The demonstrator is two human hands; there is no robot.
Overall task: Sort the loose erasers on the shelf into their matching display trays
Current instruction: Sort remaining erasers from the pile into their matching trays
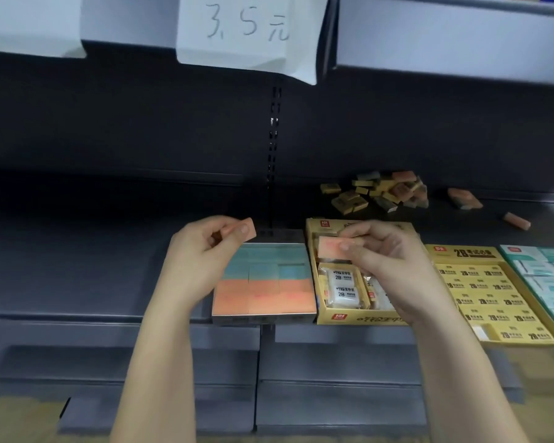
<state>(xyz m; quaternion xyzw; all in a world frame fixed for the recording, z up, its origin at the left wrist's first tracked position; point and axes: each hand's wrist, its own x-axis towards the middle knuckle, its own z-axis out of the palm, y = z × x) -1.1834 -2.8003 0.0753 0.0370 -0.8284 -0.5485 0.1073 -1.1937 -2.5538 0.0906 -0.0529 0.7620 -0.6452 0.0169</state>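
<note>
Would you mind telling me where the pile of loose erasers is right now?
In the head view, the pile of loose erasers lies at the back right of the shelf, just behind the yellow tray under the right hand.

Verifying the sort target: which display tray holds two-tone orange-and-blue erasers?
The leftmost tray, by the left hand. The yellow tray beside it holds white 2B erasers, the next tray yellow ones, the far-right tray teal-and-white ones.
</note>
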